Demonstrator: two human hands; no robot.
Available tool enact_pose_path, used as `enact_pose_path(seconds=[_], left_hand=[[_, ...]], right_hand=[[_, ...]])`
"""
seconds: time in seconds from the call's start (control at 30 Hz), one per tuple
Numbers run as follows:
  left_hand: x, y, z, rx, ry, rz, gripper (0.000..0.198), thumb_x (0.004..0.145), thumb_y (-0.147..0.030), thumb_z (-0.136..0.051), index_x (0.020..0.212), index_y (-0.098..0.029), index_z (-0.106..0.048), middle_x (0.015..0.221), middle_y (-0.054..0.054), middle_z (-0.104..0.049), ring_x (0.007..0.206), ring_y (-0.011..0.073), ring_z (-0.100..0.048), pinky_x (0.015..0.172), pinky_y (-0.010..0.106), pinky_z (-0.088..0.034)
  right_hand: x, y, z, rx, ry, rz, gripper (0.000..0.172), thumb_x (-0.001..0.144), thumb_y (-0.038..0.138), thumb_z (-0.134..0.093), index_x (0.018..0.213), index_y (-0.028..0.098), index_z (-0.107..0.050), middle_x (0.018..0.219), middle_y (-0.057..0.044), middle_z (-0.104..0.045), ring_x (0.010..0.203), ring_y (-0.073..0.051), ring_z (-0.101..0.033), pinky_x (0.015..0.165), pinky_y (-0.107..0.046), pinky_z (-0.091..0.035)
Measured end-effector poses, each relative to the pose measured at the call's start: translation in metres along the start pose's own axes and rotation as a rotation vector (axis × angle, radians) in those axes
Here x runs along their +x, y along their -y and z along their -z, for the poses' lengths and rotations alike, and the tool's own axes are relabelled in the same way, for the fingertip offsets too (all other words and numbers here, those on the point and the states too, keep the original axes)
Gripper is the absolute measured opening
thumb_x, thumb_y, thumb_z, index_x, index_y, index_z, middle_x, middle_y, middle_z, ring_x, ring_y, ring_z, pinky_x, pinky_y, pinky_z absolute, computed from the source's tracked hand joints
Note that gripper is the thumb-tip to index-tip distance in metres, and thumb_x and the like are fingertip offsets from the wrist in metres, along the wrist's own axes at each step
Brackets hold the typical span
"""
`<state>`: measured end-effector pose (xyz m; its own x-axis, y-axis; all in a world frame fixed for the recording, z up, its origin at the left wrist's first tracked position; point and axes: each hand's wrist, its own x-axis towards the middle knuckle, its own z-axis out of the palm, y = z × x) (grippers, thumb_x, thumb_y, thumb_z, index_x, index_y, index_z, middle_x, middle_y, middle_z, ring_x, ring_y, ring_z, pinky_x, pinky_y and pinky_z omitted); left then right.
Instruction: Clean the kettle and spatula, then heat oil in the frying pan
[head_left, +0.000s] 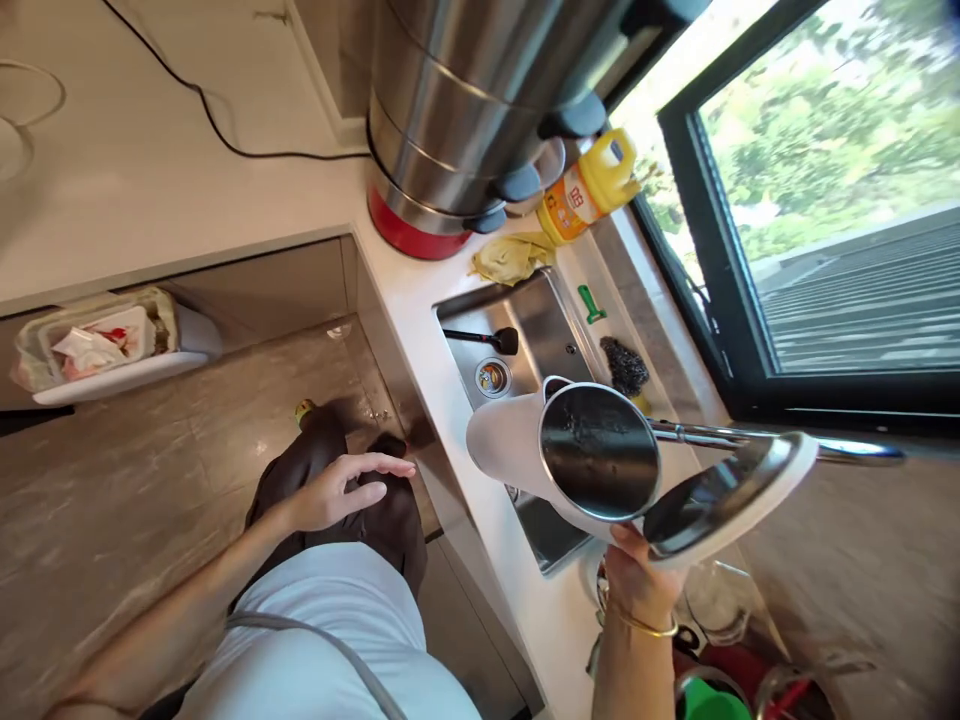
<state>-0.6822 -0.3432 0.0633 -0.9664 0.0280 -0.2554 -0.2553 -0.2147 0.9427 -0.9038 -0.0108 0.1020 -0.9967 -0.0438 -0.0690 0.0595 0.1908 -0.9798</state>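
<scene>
My right hand [637,575] grips a white electric kettle [510,445] on its near side, just below the hinge of the lid; the handle itself is mostly hidden. The kettle's round lid [731,495] stands wide open, and its steel inside shows wet spots or droplets. It is held above the steel sink [551,535], covering part of the basin. My left hand [337,490] hangs in front of my body with its fingers stretched out, touching nothing. A black spatula [506,341] lies in the sink beside the drain [493,377].
A chrome faucet [855,450] reaches in behind the kettle. At the sink's rim are a yellow cloth [514,258], a yellow bottle [585,190], a green tool [591,304] and a scouring pad [624,366]. A steel steamer [450,110] stands left, a waste bin [195,335] below.
</scene>
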Motion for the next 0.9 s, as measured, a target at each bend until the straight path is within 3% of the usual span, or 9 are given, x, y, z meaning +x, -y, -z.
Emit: enact_pose_path(seconds=[0.13,0.27,0.37,0.47,0.6,0.7,0.8,0.9], left_hand=[[-0.055,-0.003,0.07,0.068,-0.117,-0.062,0.037,0.092,-0.037,-0.05,0.124,-0.022,-0.062,0.128,0.009,-0.062,0.12,0.0247,-0.055,0.106,0.039,-0.04],[-0.103,-0.012,0.133,0.116,-0.301,-0.123,0.036,0.092,-0.038,-0.05,0.121,-0.022,-0.063,0.126,0.008,-0.063,0.12,0.0239,-0.055,0.107,0.039,-0.038],[-0.131,-0.018,0.164,0.096,-0.433,-0.141,0.034,0.092,-0.038,-0.05,0.12,-0.023,-0.063,0.127,0.007,-0.063,0.121,0.0236,-0.054,0.108,0.039,-0.037],[-0.149,-0.02,0.182,0.073,-0.513,-0.158,0.034,0.092,-0.039,-0.05,0.119,-0.024,-0.063,0.128,0.006,-0.062,0.122,0.0246,-0.053,0.108,0.04,-0.037],[-0.161,-0.02,0.191,0.034,-0.534,-0.184,0.034,0.093,-0.039,-0.048,0.12,-0.025,-0.062,0.128,0.006,-0.062,0.123,0.0245,-0.053,0.109,0.04,-0.037],[-0.159,-0.02,0.188,0.021,-0.49,-0.171,0.034,0.094,-0.038,-0.046,0.121,-0.025,-0.062,0.127,0.005,-0.063,0.124,0.024,-0.052,0.109,0.039,-0.036],[-0.146,-0.022,0.178,0.048,-0.381,-0.156,0.034,0.094,-0.038,-0.046,0.121,-0.024,-0.062,0.126,0.006,-0.063,0.122,0.0241,-0.053,0.107,0.038,-0.037],[-0.122,-0.028,0.16,0.094,-0.225,-0.164,0.034,0.094,-0.037,-0.045,0.122,-0.024,-0.061,0.126,0.006,-0.062,0.12,0.0241,-0.053,0.106,0.037,-0.037]], right_hand=[[-0.01,0.032,-0.116,0.183,0.033,0.123,0.017,0.046,0.015,-0.071,0.056,0.018,-0.057,0.051,0.006,-0.055,0.042,-0.008,-0.048,0.04,-0.022,-0.04],[-0.024,0.057,-0.228,0.272,0.152,0.12,0.013,0.046,0.013,-0.067,0.056,0.017,-0.06,0.051,0.007,-0.056,0.043,-0.007,-0.049,0.042,-0.02,-0.041],[-0.037,0.073,-0.294,0.318,0.231,0.082,0.013,0.046,0.014,-0.067,0.055,0.017,-0.059,0.052,0.007,-0.054,0.046,-0.007,-0.049,0.046,-0.021,-0.044],[-0.048,0.086,-0.339,0.326,0.309,0.024,0.011,0.046,0.015,-0.066,0.052,0.016,-0.057,0.052,0.006,-0.054,0.047,-0.008,-0.049,0.048,-0.022,-0.045],[-0.056,0.095,-0.366,0.357,0.349,0.023,0.015,0.045,0.012,-0.066,0.047,0.016,-0.052,0.047,0.008,-0.047,0.045,-0.006,-0.044,0.048,-0.02,-0.041],[-0.055,0.093,-0.363,0.353,0.347,0.035,0.014,0.046,0.012,-0.065,0.048,0.016,-0.052,0.046,0.008,-0.046,0.044,-0.006,-0.044,0.048,-0.02,-0.04],[-0.051,0.085,-0.336,0.355,0.295,0.067,0.012,0.046,0.013,-0.065,0.052,0.016,-0.055,0.046,0.009,-0.047,0.043,-0.005,-0.043,0.047,-0.019,-0.039],[-0.047,0.072,-0.286,0.349,0.177,0.107,0.016,0.045,0.013,-0.066,0.056,0.017,-0.055,0.047,0.01,-0.045,0.041,-0.004,-0.039,0.044,-0.017,-0.035]])
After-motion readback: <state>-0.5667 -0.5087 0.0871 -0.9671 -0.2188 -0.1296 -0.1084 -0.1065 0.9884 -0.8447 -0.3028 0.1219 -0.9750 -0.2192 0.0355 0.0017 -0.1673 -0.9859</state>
